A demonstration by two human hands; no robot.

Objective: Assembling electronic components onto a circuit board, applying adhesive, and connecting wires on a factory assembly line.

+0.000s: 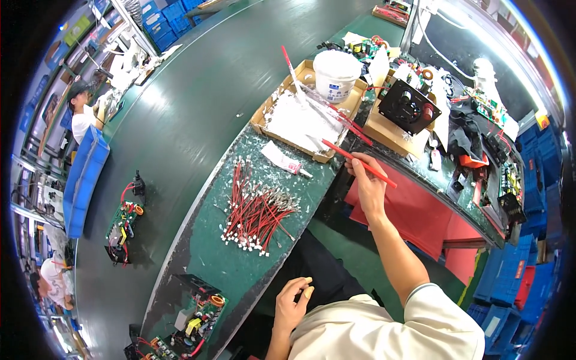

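Note:
My right hand (370, 185) grips a slim red stick (354, 158), its far end above the near corner of a shallow cardboard tray (262, 122). White paste (300, 120) covers much of that tray, and more red sticks lie across it. In the tray also stands a white tub (336, 75). My left hand (292, 303) hangs near my lap, fingers bent but apart, holding nothing; yellowish covers show on two fingertips. On the green bench lie a white tube (283, 159) and a heap of red and black wires (258, 213) with white connectors.
A black-faced electronic unit (410, 107) rests on a cardboard box at the right. Circuit-board assemblies (201, 321) sit at the lower left, with another (125, 222) on the dark green belt (180, 126). Blue bins (87, 180) and two people are beyond the belt.

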